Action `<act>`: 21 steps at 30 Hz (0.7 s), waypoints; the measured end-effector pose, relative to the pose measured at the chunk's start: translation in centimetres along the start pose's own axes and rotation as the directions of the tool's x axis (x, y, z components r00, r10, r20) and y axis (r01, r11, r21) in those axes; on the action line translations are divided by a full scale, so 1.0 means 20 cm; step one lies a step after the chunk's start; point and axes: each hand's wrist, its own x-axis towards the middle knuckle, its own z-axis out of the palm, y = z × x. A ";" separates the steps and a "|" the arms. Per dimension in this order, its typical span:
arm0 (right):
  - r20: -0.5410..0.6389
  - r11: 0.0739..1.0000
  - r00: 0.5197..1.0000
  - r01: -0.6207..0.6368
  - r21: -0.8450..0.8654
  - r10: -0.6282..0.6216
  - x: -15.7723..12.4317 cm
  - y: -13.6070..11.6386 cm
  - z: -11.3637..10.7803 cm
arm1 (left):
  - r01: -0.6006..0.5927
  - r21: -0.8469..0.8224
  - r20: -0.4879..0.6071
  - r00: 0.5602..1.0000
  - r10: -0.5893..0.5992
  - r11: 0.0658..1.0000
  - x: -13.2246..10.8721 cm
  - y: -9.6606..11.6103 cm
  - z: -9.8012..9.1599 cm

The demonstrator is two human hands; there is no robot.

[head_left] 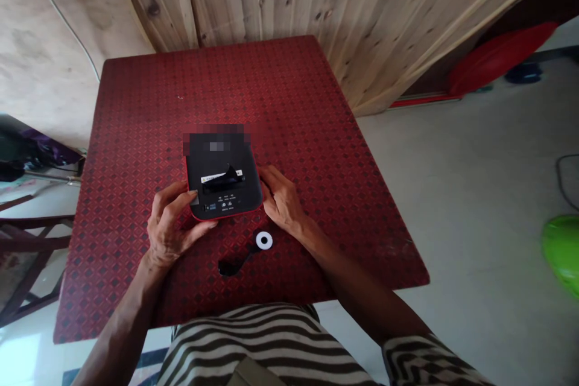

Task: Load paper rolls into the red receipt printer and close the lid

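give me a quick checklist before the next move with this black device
1. Left hand on the black device's left side: ok
2. Right hand at its right edge: ok
3. White label fully uncovered: not ok, a curved black piece partly blocks it from view
4. White ring on the red table, clear of both hands: ok
5. Device's underside flat on the table: cannot tell

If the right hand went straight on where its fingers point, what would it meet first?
Probably the device: the right hand is at its right edge, though exact contact is unclear.
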 end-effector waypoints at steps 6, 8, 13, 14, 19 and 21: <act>-0.028 1.000 0.999 0.024 0.018 -0.024 0.00 0.02 0.01 | 0.028 -0.057 0.001 1.000 -0.028 0.998 0.00 0.00 0.00; -0.029 1.000 0.999 0.023 0.014 -0.023 0.00 0.02 0.01 | 0.056 -0.053 0.019 0.998 -0.055 0.997 0.01 0.00 -0.01; -0.021 1.000 1.000 -0.002 0.019 0.002 0.00 0.00 0.00 | 0.096 -0.019 0.056 0.994 -0.095 0.995 0.02 0.01 -0.05; -0.022 1.000 1.000 -0.003 0.019 0.003 0.00 0.00 0.00 | 0.101 -0.021 0.058 0.993 -0.100 0.995 0.03 0.01 -0.05; -0.022 1.000 1.000 0.003 0.010 -0.003 0.01 0.00 0.01 | 0.108 -0.042 0.074 0.992 -0.105 0.993 0.05 0.02 -0.05; -0.024 1.000 1.000 0.003 0.008 -0.003 0.01 0.00 0.01 | 0.096 -0.058 0.064 0.994 -0.093 0.994 0.05 0.02 -0.04</act>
